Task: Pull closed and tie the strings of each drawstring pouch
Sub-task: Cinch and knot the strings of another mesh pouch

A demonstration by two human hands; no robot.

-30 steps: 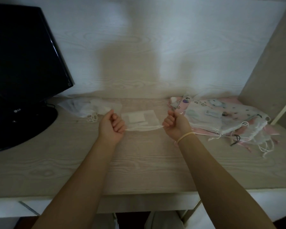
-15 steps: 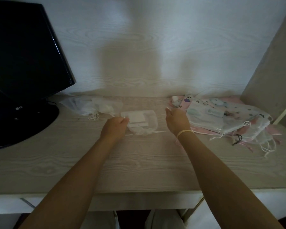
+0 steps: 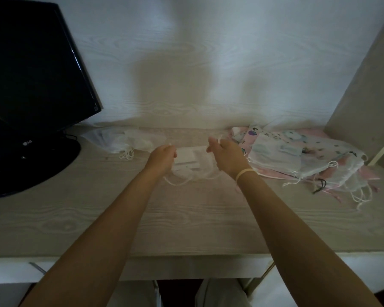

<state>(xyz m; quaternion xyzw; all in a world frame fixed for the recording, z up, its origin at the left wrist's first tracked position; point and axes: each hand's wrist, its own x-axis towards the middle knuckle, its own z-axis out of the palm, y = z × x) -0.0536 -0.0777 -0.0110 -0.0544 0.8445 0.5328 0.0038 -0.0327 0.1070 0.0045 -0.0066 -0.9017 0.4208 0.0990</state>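
Note:
A sheer white drawstring pouch (image 3: 194, 165) with a white box inside lies on the desk between my hands. My left hand (image 3: 161, 159) pinches a white string end at the pouch's left side. My right hand (image 3: 225, 157) pinches the other string end at its right side. The slack strings (image 3: 177, 181) hang in loops below the pouch toward me. A pile of patterned and sheer pouches (image 3: 302, 160) lies at the right. Other white sheer pouches (image 3: 124, 142) lie at the back left.
A black monitor (image 3: 31, 74) on a round base (image 3: 27, 167) fills the left of the wooden desk (image 3: 186, 218). A grey side panel (image 3: 364, 96) stands at the right and a white wall behind.
My hands have gone from pulling the strings taut apart, fists toward me, to reaching forward over the pouch. The strings now hang slack, and both hands are closer together.

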